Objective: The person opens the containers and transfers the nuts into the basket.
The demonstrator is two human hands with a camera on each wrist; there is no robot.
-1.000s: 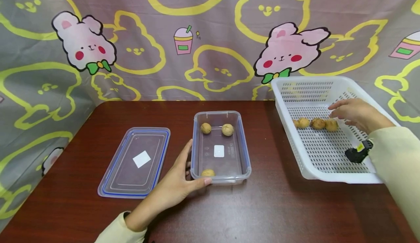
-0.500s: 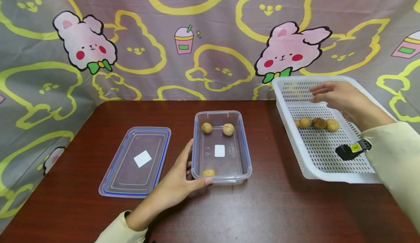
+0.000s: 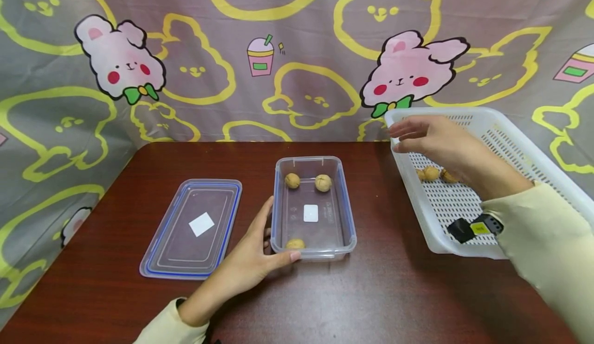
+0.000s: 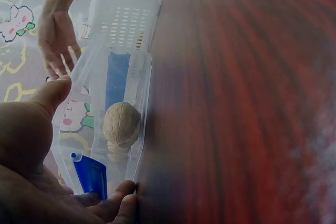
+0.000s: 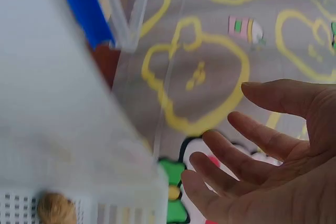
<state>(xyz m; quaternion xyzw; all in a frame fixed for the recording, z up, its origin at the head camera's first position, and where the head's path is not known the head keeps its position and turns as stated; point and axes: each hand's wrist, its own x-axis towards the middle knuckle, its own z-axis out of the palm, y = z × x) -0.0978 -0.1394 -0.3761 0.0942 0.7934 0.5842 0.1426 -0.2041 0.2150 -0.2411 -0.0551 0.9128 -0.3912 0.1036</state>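
Note:
My left hand (image 3: pixel 250 259) holds the near left corner of a clear plastic food container (image 3: pixel 327 233), thumb on its front rim and fingers along its left side. Three walnuts (image 3: pixel 323 183) sit in the container, two at the far end and one near the thumb. Over the left rim of a white plastic basket (image 3: pixel 419 215) hovers my right hand (image 3: pixel 445 145). Its fingers look loosely bent in the right wrist view, with nothing between them. Inside the basket lie several walnuts (image 3: pixel 431 173), partly hidden by the right hand and wrist.
Left of the container, a clear lid (image 3: pixel 178 248) with a blue seal lies flat on the dark red-brown table (image 3: pixel 371 302). Behind the table hangs a patterned cloth (image 3: pixel 306 34) with cartoon rabbits. The basket's raised walls stand at the right.
My right hand has moved left across the basket, from above the walnuts to the left rim, and holds nothing visible. The left hand and container have stayed put.

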